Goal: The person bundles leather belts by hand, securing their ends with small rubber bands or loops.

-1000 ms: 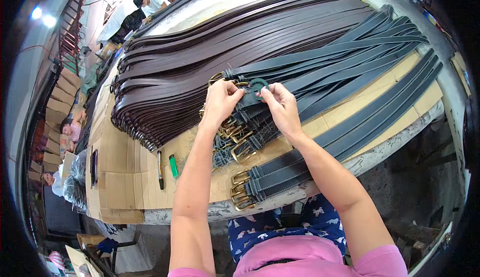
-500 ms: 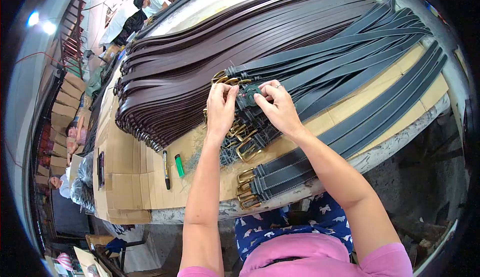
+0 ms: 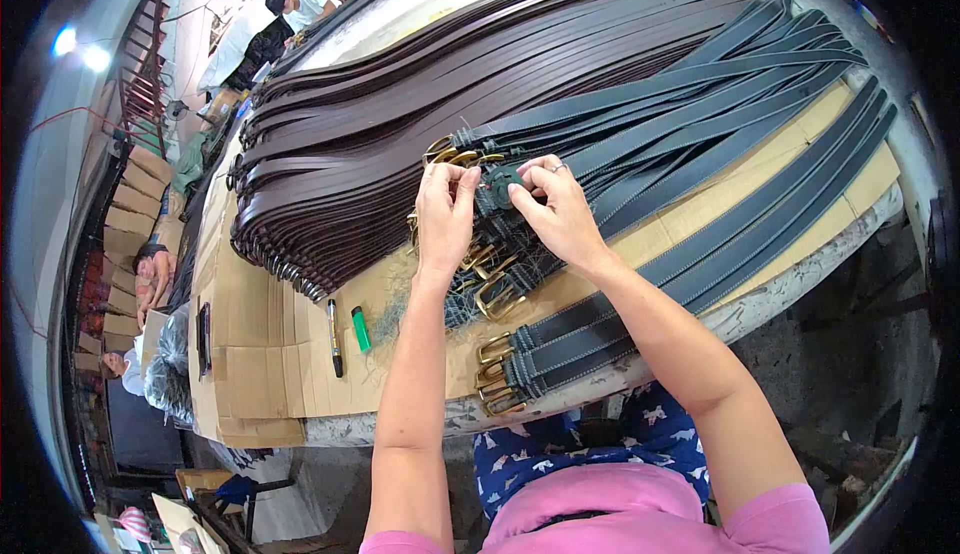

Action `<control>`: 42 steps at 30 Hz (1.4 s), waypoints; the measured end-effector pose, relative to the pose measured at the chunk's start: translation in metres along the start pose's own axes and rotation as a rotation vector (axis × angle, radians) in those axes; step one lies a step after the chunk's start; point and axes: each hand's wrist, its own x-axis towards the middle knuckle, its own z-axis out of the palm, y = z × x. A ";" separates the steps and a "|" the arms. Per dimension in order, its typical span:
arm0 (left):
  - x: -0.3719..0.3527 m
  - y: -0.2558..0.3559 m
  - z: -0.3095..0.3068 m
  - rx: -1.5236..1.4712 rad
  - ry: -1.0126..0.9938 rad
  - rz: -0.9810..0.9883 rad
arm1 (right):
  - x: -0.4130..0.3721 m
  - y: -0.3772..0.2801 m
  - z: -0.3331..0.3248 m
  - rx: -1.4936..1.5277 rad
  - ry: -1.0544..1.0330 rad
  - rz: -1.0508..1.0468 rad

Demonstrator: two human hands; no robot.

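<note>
Both of my hands are over the buckle ends of a pile of dark grey belts (image 3: pixel 660 134) with light edge stitching. My right hand (image 3: pixel 555 209) pinches a small dark round object (image 3: pixel 503 186) between thumb and fingers, close against a belt end. Just to its left, my left hand (image 3: pixel 445 204) has thumb and fingertips together at the belt's buckle end; what they grip is too small to tell. Brass buckles (image 3: pixel 500 299) and loose thread ends (image 3: pixel 400 304) lie below the hands.
Dark brown belts (image 3: pixel 400 124) lie stacked behind. Several separate grey belts (image 3: pixel 700 264) lie along the near edge. A black marker (image 3: pixel 334 339) and a green lighter (image 3: pixel 360 329) rest on cardboard (image 3: pixel 260 354). Other people (image 3: pixel 310 4) are at the far left.
My hands stay at the same belt end, with only a slight shift of the fingers. The view has moved a little. A person at the left has leaned forward slightly.
</note>
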 end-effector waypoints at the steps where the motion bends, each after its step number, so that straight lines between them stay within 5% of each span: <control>1: 0.000 0.000 0.000 0.005 0.005 0.005 | 0.000 0.001 0.000 -0.014 -0.001 -0.005; 6: -0.001 0.007 -0.004 -0.038 0.033 -0.035 | 0.000 -0.001 0.003 0.032 0.054 -0.030; 12: 0.003 -0.001 -0.045 0.498 0.263 0.185 | 0.001 -0.013 -0.005 0.197 0.056 0.107; 15: 0.002 0.014 -0.048 0.391 0.119 0.338 | -0.001 -0.011 -0.006 0.169 0.062 0.064; 17: 0.002 0.020 -0.046 0.273 -0.151 0.428 | -0.001 -0.012 -0.007 0.178 0.060 0.063; 22: 0.008 0.024 -0.047 0.410 -0.369 0.529 | -0.008 -0.008 -0.009 0.158 0.075 0.044; 42: 0.025 0.037 -0.036 0.727 -0.590 0.781 | -0.008 -0.007 -0.013 0.097 0.042 0.063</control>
